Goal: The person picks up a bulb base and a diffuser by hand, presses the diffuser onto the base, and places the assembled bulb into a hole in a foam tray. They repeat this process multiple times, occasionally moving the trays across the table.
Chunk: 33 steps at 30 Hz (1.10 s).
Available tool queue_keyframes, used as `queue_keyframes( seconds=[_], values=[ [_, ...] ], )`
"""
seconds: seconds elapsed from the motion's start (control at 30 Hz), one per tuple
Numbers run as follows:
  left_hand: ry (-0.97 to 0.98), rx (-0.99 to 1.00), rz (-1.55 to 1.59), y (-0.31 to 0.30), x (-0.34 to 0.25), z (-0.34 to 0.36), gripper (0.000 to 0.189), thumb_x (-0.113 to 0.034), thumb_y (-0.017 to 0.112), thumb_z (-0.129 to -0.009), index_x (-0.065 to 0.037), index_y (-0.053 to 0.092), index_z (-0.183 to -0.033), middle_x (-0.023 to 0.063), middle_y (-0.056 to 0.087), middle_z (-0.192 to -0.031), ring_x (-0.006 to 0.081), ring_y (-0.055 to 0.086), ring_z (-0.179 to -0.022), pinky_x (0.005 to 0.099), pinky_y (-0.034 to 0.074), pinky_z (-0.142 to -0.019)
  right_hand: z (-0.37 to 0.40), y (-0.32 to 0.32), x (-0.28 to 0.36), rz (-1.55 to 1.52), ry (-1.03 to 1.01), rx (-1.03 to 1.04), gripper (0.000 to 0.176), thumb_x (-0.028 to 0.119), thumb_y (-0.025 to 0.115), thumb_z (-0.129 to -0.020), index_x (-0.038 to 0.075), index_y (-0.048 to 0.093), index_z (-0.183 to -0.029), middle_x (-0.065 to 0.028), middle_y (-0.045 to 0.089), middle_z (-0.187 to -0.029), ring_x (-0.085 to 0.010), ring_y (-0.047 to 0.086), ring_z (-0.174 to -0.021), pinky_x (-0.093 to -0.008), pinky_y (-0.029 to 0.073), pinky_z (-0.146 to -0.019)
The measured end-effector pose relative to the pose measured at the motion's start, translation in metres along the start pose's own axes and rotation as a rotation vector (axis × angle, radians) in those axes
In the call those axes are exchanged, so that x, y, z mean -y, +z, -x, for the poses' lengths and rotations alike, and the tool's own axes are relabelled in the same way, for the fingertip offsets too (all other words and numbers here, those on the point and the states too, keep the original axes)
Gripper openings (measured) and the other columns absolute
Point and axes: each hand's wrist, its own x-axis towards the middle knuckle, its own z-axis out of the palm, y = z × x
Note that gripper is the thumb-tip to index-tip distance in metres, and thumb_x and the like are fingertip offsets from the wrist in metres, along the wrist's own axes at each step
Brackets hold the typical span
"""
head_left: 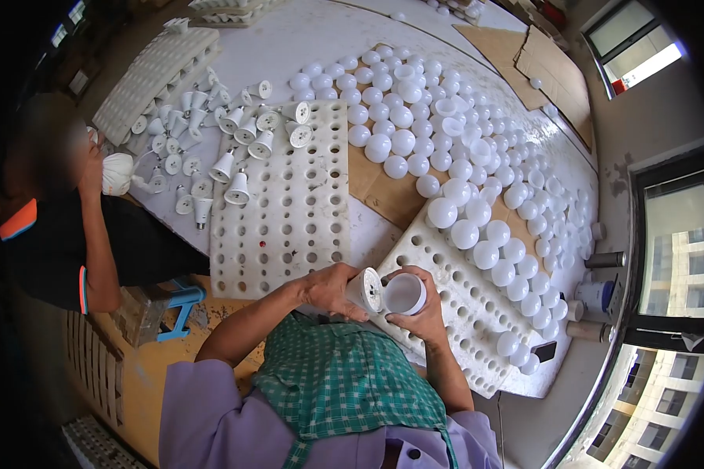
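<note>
My left hand point(332, 291) is closed round a white bulb base point(365, 291), its round inner face turned toward the right. In my right hand point(428, 316) is a white bulb cover point(405, 294), held with its open rim up. Base and cover are side by side at their rims, in front of the green checked apron; whether they touch is hard to tell. Below and beyond the hands lie two foam trays with rows of holes, one at the left point(278, 227) and one at the right point(477, 332).
Many white covers point(403, 141) spread over cardboard and the right tray. Loose bulb bases point(237, 187) lie at the upper left. A co-worker point(47, 250) sits at the left beside a blue stool point(181, 309). A dark phone point(544, 352) lies by the right tray.
</note>
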Motion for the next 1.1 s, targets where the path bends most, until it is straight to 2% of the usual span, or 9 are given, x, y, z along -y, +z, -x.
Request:
queue_keyframes(
  seconds=[0.2, 0.27, 0.4, 0.47, 0.57, 0.8, 0.87, 0.97, 1.1],
  values=[
    [0.014, -0.005, -0.105, 0.001, 0.008, -0.002, 0.061, -0.029, 0.085, -0.064, 0.003, 0.060, -0.109, 0.0126, 0.068, -0.100, 0.0183, 0.064, -0.092, 0.0315, 0.050, -0.082, 0.002, 0.002, 0.006, 0.019, 0.027, 0.022, 0.079, 0.015, 0.087, -0.056, 0.008, 0.047, -0.123, -0.0062, 0.058, -0.115, -0.0191, 0.056, -0.108, -0.0335, 0.043, -0.095],
    [0.195, -0.076, -0.143, 0.003, 0.015, -0.004, 0.049, -0.030, 0.084, -0.065, 0.003, 0.064, -0.095, 0.0083, 0.068, -0.073, 0.0122, 0.062, -0.056, 0.0259, 0.048, -0.049, 0.001, 0.003, 0.013, 0.128, 0.018, 0.052, 0.078, 0.016, 0.087, -0.057, 0.007, 0.048, -0.123, -0.0054, 0.058, -0.115, -0.0185, 0.056, -0.108, -0.0324, 0.042, -0.095],
    [0.213, -0.099, -0.227, 0.003, -0.002, -0.001, 0.054, -0.034, 0.084, -0.061, 0.004, 0.065, -0.093, 0.0110, 0.068, -0.073, 0.0150, 0.064, -0.058, 0.0284, 0.051, -0.055, 0.000, 0.009, 0.030, 0.270, 0.010, 0.134, 0.080, 0.019, 0.087, -0.060, 0.006, 0.045, -0.126, -0.0085, 0.057, -0.115, -0.0234, 0.058, -0.107, -0.0351, 0.046, -0.092],
    [-0.143, 0.043, -0.203, 0.001, -0.026, 0.004, 0.052, -0.030, 0.084, -0.063, 0.005, 0.065, -0.096, 0.0107, 0.069, -0.078, 0.0146, 0.066, -0.067, 0.0280, 0.052, -0.064, 0.000, 0.012, 0.031, 0.537, 0.020, 0.212, 0.086, 0.027, 0.087, -0.058, 0.007, 0.043, -0.129, -0.0115, 0.056, -0.117, -0.0302, 0.058, -0.107, -0.0380, 0.046, -0.092],
    [-0.041, 0.016, -0.312, 0.004, -0.019, 0.001, 0.049, -0.030, 0.084, -0.063, 0.005, 0.066, -0.091, 0.0102, 0.068, -0.072, 0.0130, 0.064, -0.059, 0.0266, 0.051, -0.057, -0.001, 0.016, 0.038, 0.666, -0.021, 0.297, 0.083, 0.022, 0.083, -0.064, 0.005, 0.038, -0.131, -0.0180, 0.052, -0.116, -0.0371, 0.058, -0.104, -0.0446, 0.050, -0.086],
    [-0.097, 0.073, -0.336, 0.004, -0.022, 0.003, 0.050, -0.031, 0.084, -0.062, 0.006, 0.066, -0.090, 0.0119, 0.068, -0.071, 0.0144, 0.064, -0.058, 0.0276, 0.051, -0.056, 0.001, 0.026, 0.026, 0.579, 0.028, 0.293, 0.084, 0.019, 0.084, -0.061, 0.004, 0.038, -0.130, -0.0176, 0.052, -0.116, -0.0367, 0.056, -0.104, -0.0445, 0.049, -0.089],
    [-0.148, 0.079, -0.224, 0.006, -0.024, 0.002, 0.061, -0.042, 0.083, -0.055, 0.008, 0.067, -0.086, 0.0157, 0.068, -0.071, 0.0205, 0.066, -0.062, 0.0322, 0.052, -0.060, -0.002, 0.030, 0.020, 0.528, -0.318, 0.201, 0.077, 0.018, 0.085, -0.059, 0.004, 0.045, -0.124, -0.0166, 0.053, -0.118, -0.0348, 0.055, -0.105, -0.0415, 0.047, -0.091],
    [-0.081, 0.101, -0.369, 0.011, -0.036, 0.003, 0.063, -0.043, 0.083, -0.055, 0.009, 0.067, -0.087, 0.0174, 0.068, -0.073, 0.0224, 0.066, -0.065, 0.0323, 0.053, -0.062, 0.005, 0.036, 0.023, 0.397, -0.437, 0.108, 0.064, 0.008, 0.084, -0.057, 0.003, 0.054, -0.113, -0.0145, 0.053, -0.112, -0.0310, 0.054, -0.098, -0.0385, 0.047, -0.087],
    [0.024, 0.128, -0.367, 0.021, -0.040, -0.001, 0.065, -0.044, 0.083, -0.056, 0.010, 0.067, -0.087, 0.0192, 0.068, -0.076, 0.0240, 0.067, -0.068, 0.0323, 0.053, -0.065, 0.011, 0.033, 0.025, 0.332, -0.526, 0.070, 0.053, 0.007, 0.083, -0.057, 0.002, 0.058, -0.103, -0.0146, 0.054, -0.108, -0.0277, 0.055, -0.094, -0.0361, 0.047, -0.083]
  ],
)
